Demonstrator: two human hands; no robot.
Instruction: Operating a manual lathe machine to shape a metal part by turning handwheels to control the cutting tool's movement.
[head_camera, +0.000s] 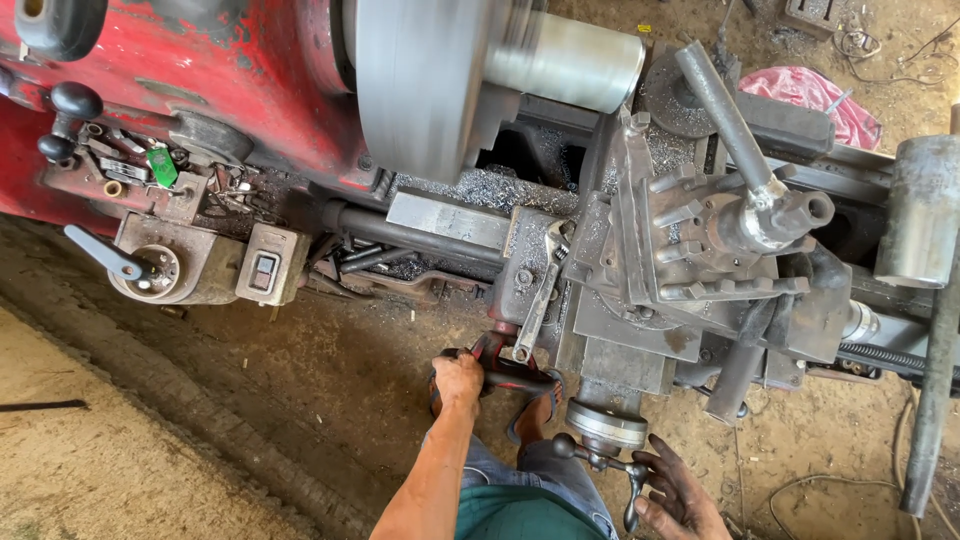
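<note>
The red lathe (200, 90) fills the top of my view, its chuck (420, 80) blurred around a shiny steel cylinder (565, 60). Below sits the grey carriage (640, 300) with an adjustable wrench (540, 295) lying on it. My left hand (458, 380) is clenched around the red handwheel (505, 375); my right hand (680, 490), fingers spread, touches the cross-slide crank handle (610, 465)

Red-spoked carriage handwheel (497, 372), near centre, gripped at its rim; steel cross-slide crank handle (612, 462), near right, fingers touching.
</note>
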